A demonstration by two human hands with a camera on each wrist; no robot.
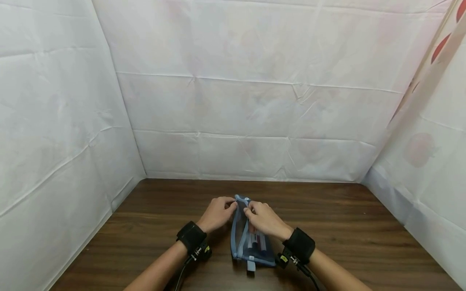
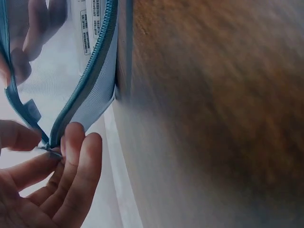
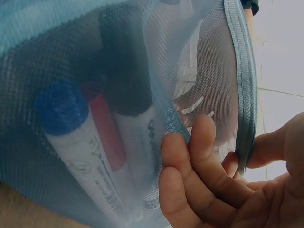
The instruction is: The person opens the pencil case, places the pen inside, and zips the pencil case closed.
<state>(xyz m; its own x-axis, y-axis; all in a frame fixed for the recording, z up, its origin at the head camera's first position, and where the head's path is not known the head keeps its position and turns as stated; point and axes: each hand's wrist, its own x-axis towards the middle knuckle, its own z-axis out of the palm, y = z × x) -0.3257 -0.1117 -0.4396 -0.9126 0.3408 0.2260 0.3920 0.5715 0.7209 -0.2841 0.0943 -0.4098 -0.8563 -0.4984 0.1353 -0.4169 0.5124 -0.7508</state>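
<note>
A blue mesh zip pouch [image 1: 267, 256] stands on the table between both hands, its zipper open. In the left wrist view my left hand [image 2: 71, 185] pinches the zipper's end at the slider [image 2: 47, 148] between thumb and forefinger. My right hand [image 3: 204, 180] pinches the zipper edge [image 3: 242, 95] between thumb and forefinger, its other fingers lying along the mesh. Inside the pouch, seen through the mesh, are a blue-capped marker [image 3: 64, 109], a red-capped marker [image 3: 107, 128] and a dark-capped marker [image 3: 135, 128].
The dark wooden table [image 1: 346, 226] spreads to both sides of the pouch. White cloth [image 1: 247, 109] hangs behind it and along both sides. A pale tab [image 1: 251, 266] sticks out at the pouch's near end. Each wrist wears a black strap with a cabled camera.
</note>
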